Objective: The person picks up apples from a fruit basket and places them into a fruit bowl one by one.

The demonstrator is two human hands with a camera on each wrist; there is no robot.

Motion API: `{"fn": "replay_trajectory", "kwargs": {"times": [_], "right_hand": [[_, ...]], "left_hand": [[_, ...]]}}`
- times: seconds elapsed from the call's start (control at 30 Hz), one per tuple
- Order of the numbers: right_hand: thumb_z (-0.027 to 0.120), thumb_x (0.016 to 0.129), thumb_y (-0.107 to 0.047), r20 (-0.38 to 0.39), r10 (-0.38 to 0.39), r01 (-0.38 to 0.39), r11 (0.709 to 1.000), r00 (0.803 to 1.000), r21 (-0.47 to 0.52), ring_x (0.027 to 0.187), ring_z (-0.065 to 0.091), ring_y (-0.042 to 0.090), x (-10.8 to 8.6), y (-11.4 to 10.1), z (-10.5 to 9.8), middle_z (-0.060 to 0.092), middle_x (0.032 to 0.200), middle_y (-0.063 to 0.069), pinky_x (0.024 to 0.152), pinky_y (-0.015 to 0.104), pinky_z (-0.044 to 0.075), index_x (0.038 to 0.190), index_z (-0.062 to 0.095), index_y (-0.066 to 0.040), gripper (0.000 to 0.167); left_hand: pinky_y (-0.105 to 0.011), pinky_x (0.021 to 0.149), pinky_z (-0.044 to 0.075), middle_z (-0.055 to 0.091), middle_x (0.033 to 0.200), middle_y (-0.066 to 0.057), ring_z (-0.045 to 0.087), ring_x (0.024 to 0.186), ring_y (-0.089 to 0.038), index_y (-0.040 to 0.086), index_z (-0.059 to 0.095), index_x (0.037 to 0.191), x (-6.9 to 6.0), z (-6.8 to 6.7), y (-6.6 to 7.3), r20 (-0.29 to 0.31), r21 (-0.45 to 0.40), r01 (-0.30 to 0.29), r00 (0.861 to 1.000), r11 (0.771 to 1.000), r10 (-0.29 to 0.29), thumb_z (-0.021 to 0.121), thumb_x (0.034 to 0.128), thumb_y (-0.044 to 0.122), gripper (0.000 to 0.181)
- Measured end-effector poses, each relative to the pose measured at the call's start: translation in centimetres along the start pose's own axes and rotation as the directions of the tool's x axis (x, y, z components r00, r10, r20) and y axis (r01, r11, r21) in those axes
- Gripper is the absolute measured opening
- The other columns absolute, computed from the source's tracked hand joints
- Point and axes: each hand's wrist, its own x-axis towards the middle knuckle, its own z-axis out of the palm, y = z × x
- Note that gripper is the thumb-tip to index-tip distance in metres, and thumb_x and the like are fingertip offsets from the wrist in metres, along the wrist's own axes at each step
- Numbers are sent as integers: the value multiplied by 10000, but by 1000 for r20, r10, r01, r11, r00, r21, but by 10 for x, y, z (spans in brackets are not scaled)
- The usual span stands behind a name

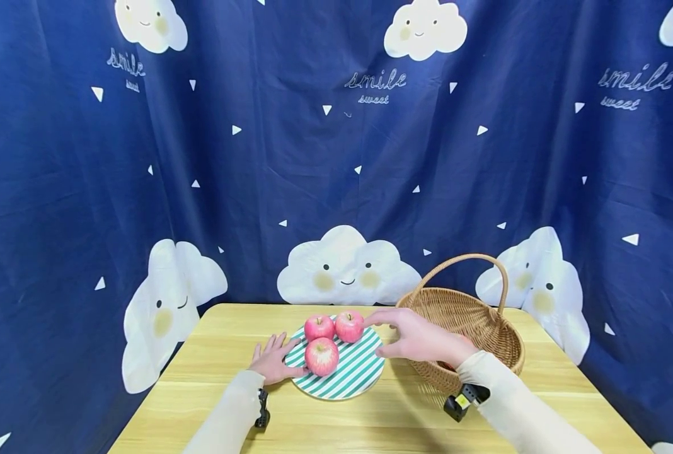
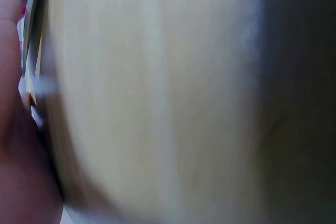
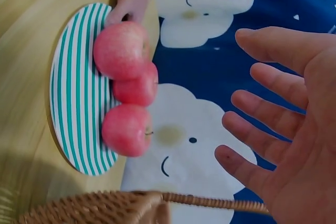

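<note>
Three red apples sit on a round green-and-white striped plate [image 1: 359, 374]: a front apple [image 1: 322, 357], a back left apple [image 1: 319, 328] and a back right apple [image 1: 350, 326]. My left hand [image 1: 274, 362] rests at the plate's left edge, fingers spread, thumb close to the front apple. Over the plate's right side hovers my right hand [image 1: 421, 337], holding nothing. In the right wrist view, the right hand's fingers [image 3: 270, 119] are extended and apart from the apples. Blurred wood fills most of the left wrist view, with part of the left hand [image 2: 23, 182] at its edge.
A wicker basket [image 1: 444, 305] with a tall arched handle stands on the right, partly behind my right forearm; something red shows inside it. The wooden table [image 1: 212, 353] meets a dark blue curtain [image 1: 291, 157] with smiling clouds at the back.
</note>
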Motion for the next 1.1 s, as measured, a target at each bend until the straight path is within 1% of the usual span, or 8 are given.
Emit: {"fn": "replay_trajectory", "kwargs": {"times": [0.13,0.27,0.47,0.6,0.7,0.8,0.97,1.1], "right_hand": [[793,844,-181,-2,39,-39,999,999,6,1009,608,92,-5,5,-8,663,1283,-63,809,254,541,1308,653,-220,486],[800,846,-227,-7,69,-69,997,998,-23,1061,637,147,-10,10,-14,688,1208,-55,862,291,543,1286,668,-161,464],[790,867,-257,15,78,-78,996,997,34,1066,653,143,-15,18,-25,712,1161,-63,960,473,540,1238,690,-168,395],[781,875,-261,34,70,-72,995,997,67,1069,669,204,-17,25,-32,718,1140,-66,962,506,533,1219,698,-184,363],[777,881,-242,53,64,-68,994,997,86,1086,671,274,-19,32,-37,721,1124,-61,950,481,549,1206,701,-185,339],[778,882,-249,70,70,-75,994,995,81,1069,676,286,-20,38,-41,723,1101,-66,918,421,568,1180,710,-194,311],[770,892,-293,103,115,-123,989,988,77,1039,683,183,-21,45,-47,725,1086,-90,916,342,557,1156,716,-222,278],[753,909,-276,141,140,-155,983,980,103,1032,684,152,-23,49,-50,732,1102,-55,911,304,552,1152,723,-202,256]], "left_hand": [[-718,1171,15,255,1644,-208,129,1528,-466,196,441,1538,1,0,0,5,4,7,1000,1000,-7,725,719,739,1022],[-717,1172,6,253,1643,-215,127,1525,-472,184,437,1539,0,0,0,4,0,7,1000,1000,-7,714,709,760,1048],[-701,1180,4,239,1658,-177,106,1541,-439,248,435,1543,5,6,-6,-1,11,21,1000,1000,-21,686,687,806,1052],[-706,1174,17,252,1653,-176,120,1538,-440,263,453,1532,8,9,-9,-11,4,18,1000,1000,-17,704,676,795,1038],[-708,1173,22,252,1653,-174,124,1537,-440,273,452,1532,9,9,-10,-12,6,15,1000,1000,-15,703,679,795,1032],[-705,1175,20,250,1655,-170,121,1539,-436,282,448,1534,9,10,-10,-11,8,14,1000,1000,-14,698,679,801,1031],[-708,1173,25,258,1652,-173,128,1537,-439,274,452,1532,10,11,-12,-14,14,10,1000,1000,-9,698,682,802,1031],[-710,1173,29,263,1651,-168,133,1537,-436,282,452,1531,11,12,-13,-18,26,11,1000,1000,-11,690,682,811,1028]]}}
